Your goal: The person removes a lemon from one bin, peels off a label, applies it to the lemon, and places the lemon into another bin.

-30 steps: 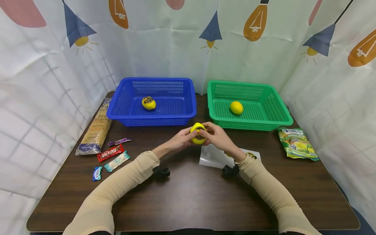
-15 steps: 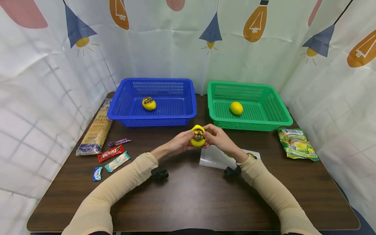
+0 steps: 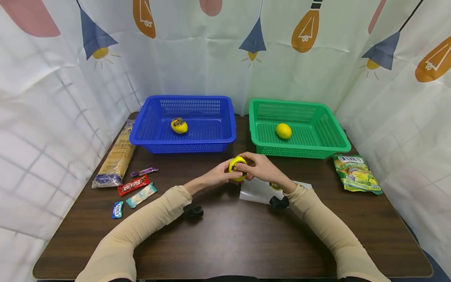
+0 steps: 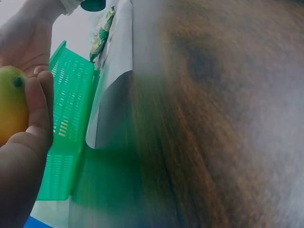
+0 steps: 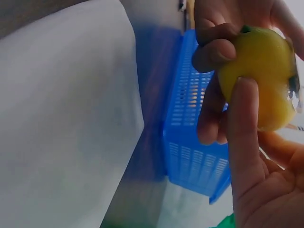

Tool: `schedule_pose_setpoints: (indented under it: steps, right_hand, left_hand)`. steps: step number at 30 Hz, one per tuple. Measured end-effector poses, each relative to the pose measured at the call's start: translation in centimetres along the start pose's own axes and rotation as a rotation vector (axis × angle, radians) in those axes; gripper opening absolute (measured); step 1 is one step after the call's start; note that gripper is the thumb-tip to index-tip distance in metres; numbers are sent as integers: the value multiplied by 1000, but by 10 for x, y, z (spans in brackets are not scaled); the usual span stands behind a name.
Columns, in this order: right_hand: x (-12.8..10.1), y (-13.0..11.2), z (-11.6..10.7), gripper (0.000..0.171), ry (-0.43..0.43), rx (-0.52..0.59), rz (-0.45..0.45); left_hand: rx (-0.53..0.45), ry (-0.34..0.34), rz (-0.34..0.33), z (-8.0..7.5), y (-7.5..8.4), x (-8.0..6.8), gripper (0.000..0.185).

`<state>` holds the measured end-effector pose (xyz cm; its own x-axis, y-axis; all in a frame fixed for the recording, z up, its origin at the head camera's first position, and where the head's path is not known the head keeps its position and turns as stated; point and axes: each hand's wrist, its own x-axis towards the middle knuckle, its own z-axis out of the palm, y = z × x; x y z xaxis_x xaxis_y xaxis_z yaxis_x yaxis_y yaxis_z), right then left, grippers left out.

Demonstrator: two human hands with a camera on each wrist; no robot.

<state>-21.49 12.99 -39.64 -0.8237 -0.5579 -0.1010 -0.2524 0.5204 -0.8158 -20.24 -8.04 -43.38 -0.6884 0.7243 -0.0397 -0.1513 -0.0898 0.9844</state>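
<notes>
Both hands had dropped slightly: the left hand and right hand clasped the yellow lemon between them, above the counter centre, before both baskets.

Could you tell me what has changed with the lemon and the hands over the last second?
Both hands have turned the labelled lemon between them and brought it slightly lower, nearer the table. The right hand now has its fingers over the label, and the left hand still grips the lemon from the other side. The blue basket, the green basket and their lemons have stayed put.
</notes>
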Motion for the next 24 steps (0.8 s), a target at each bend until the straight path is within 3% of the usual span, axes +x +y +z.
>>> schedule_pose_setpoints:
  steps: [4,13,24]
  right_hand:
    - [1,-3,2,48,13,-63,1]
    - [5,1,1,31,23,-46,3]
    - [6,4,4,32,14,-20,-4]
  left_hand:
    - [91,-5,-1,-1,-3,0,49]
    - [222,-16,-20,0,-1,-3,58]
    - [341,1,-32,-4,-3,-6,57]
